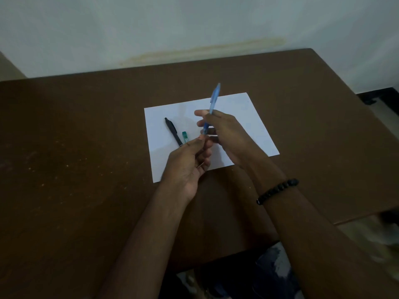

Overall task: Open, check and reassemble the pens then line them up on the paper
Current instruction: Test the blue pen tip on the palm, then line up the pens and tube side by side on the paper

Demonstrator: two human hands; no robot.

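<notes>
A white sheet of paper lies on the brown table. On its left part rests a black pen, slanted, and beside it a green pen mostly hidden behind my left hand. My right hand holds a blue pen upright and tilted above the paper, its top end pointing away from me. My left hand pinches the lower tip of the blue pen with thumb and forefinger.
The brown table runs wide to the left and behind the paper, with a pale wall beyond its far edge. Its right edge falls off near the floor. A black bead bracelet sits on my right wrist.
</notes>
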